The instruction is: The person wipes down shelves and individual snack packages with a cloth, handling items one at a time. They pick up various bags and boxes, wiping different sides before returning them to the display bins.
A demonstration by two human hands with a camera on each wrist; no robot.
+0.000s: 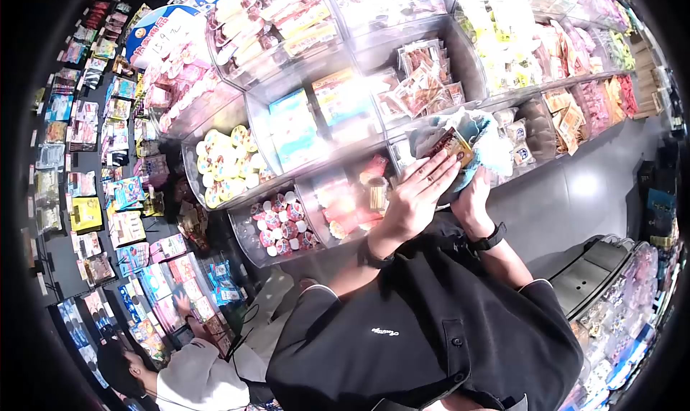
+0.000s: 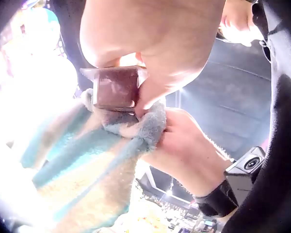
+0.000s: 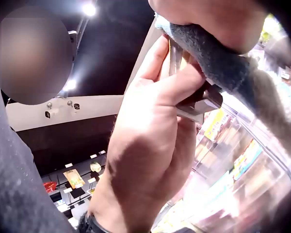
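Note:
My left hand (image 1: 424, 192) holds a small brown-and-gold snack pack (image 1: 456, 151), thumb on one side and fingers on the other. The left wrist view shows the pack's back as a raised brown block (image 2: 115, 88) with a flat rim, right at the mouth of a fuzzy blue-and-white striped cloth (image 2: 82, 160). My right hand (image 1: 473, 197) grips the gathered edge of that cloth from the other side. In the right wrist view, the cloth (image 3: 208, 53) hangs from the right hand's fingers, and the left hand (image 3: 150, 131) with the pack is close beneath.
Clear display bins (image 1: 287, 188) full of wrapped snacks spread in front of both hands. Blue boxes (image 1: 295, 127) and brown packets (image 1: 425, 80) lie in them. Hanging packets (image 1: 86, 217) line the left wall. Another person (image 1: 194, 368) crouches at lower left. A dark case (image 1: 593, 274) stands at right.

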